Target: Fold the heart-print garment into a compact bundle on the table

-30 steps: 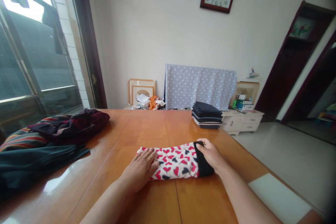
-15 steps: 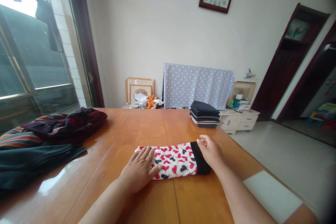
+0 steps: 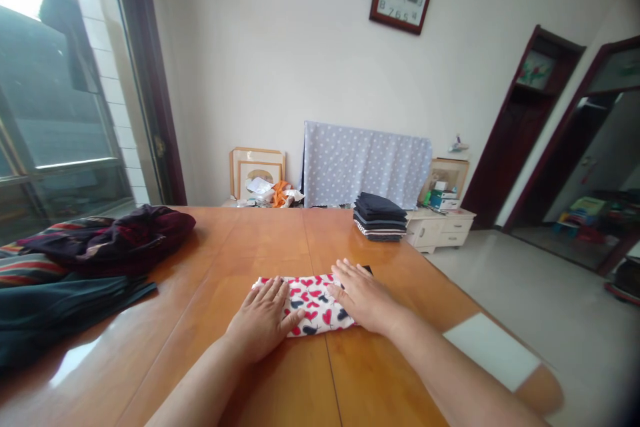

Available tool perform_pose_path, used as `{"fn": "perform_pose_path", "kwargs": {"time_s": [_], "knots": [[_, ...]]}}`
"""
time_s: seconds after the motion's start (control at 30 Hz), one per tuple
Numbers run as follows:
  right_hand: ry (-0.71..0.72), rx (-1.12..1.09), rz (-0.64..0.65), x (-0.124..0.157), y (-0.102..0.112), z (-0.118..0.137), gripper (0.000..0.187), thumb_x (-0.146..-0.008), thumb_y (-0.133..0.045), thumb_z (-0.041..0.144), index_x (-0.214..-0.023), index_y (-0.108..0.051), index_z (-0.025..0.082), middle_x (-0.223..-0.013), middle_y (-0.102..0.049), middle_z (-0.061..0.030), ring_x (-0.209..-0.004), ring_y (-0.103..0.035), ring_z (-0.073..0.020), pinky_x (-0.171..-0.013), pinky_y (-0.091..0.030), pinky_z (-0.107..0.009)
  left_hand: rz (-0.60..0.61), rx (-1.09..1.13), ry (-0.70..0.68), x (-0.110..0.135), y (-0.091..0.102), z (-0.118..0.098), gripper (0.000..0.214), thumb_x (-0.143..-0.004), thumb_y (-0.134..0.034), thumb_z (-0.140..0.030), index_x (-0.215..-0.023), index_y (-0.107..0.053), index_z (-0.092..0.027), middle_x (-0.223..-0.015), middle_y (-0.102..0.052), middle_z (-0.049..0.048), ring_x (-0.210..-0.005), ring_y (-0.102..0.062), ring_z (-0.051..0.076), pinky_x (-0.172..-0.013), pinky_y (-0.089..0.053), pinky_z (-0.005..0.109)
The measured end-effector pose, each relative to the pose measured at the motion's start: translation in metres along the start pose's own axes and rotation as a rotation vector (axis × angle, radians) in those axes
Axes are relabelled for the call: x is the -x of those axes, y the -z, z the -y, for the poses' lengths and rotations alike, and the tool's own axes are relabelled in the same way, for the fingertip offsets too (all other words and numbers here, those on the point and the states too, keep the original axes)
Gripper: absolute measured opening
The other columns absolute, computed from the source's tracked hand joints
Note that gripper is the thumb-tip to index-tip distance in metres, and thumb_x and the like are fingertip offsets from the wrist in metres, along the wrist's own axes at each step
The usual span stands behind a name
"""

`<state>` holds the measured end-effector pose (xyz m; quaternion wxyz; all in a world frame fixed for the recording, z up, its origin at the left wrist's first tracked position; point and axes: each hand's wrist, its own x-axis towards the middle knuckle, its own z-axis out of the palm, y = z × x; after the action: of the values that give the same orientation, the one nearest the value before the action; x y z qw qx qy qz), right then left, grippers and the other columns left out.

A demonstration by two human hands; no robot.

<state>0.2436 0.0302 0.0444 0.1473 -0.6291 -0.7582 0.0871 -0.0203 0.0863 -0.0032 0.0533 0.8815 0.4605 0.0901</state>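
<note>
A folded white cloth garment (image 3: 315,305) with red and dark hearts lies on the wooden table in front of me. My left hand (image 3: 263,317) rests flat on its left end, fingers spread. Across its right end lies my right hand (image 3: 363,297), palm down with the fingers stretched out. That hand covers most of the garment's black band (image 3: 369,270), of which only a corner shows. Neither hand grips the cloth.
A stack of folded dark clothes (image 3: 381,217) stands at the table's far right edge. Loose garments (image 3: 110,240) lie heaped at the left. A pale sheet (image 3: 493,349) lies near the right edge of the table (image 3: 260,233). Beyond stands a white cabinet (image 3: 440,230).
My right hand has moved left from the black band's outer edge and now lies flat over the band and hearts. The left hand stays in place. The view has turned slightly right.
</note>
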Motion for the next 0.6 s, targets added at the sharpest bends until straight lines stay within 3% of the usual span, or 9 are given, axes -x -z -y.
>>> {"fn": "perform_pose_path", "kwargs": {"time_s": [0.13, 0.4, 0.5, 0.6], "knots": [[-0.034, -0.048, 0.133, 0.005, -0.017, -0.022, 0.077, -0.098, -0.033, 0.066, -0.159, -0.031, 0.019, -0.166, -0.024, -0.0087, -0.156, -0.014, -0.0261, -0.126, -0.004, -0.045, -0.009, 0.007, -0.003, 0.001, 0.0, 0.002, 0.091, -0.092, -0.027, -0.079, -0.157, -0.038, -0.015, -0.164, -0.029, 0.0161, -0.154, -0.021, 0.033, -0.124, -0.016, 0.055], [-0.092, -0.158, 0.116, 0.003, -0.029, -0.033, 0.072, -0.095, -0.047, 0.063, -0.155, -0.04, 0.025, -0.164, -0.03, -0.0057, -0.155, -0.016, -0.0246, -0.126, -0.003, -0.043, -0.058, 0.042, 0.005, 0.001, -0.006, 0.006, 0.089, -0.088, -0.036, -0.081, -0.153, -0.045, -0.02, -0.162, -0.035, 0.0161, -0.152, -0.025, 0.035, -0.123, -0.018, 0.055], [-0.095, -0.229, -0.003, 0.0, -0.028, -0.039, 0.061, -0.095, -0.051, 0.056, -0.147, -0.052, 0.024, -0.16, -0.04, -0.0068, -0.152, -0.028, -0.0248, -0.125, -0.016, -0.041, -0.053, 0.043, 0.004, 0.002, -0.006, 0.005, 0.091, -0.088, -0.033, -0.081, -0.153, -0.044, -0.019, -0.162, -0.034, 0.0168, -0.152, -0.024, 0.035, -0.124, -0.017, 0.054], [-0.235, -0.281, -0.28, 0.0, -0.02, -0.056, 0.045, -0.094, -0.052, 0.049, -0.128, -0.066, 0.023, -0.14, -0.063, -0.0087, -0.13, -0.056, -0.0241, -0.11, -0.04, -0.036, -0.043, 0.044, 0.0, 0.002, -0.004, 0.004, 0.092, -0.089, -0.031, -0.082, -0.154, -0.044, -0.018, -0.162, -0.033, 0.0171, -0.153, -0.024, 0.035, -0.124, -0.016, 0.055]]}}
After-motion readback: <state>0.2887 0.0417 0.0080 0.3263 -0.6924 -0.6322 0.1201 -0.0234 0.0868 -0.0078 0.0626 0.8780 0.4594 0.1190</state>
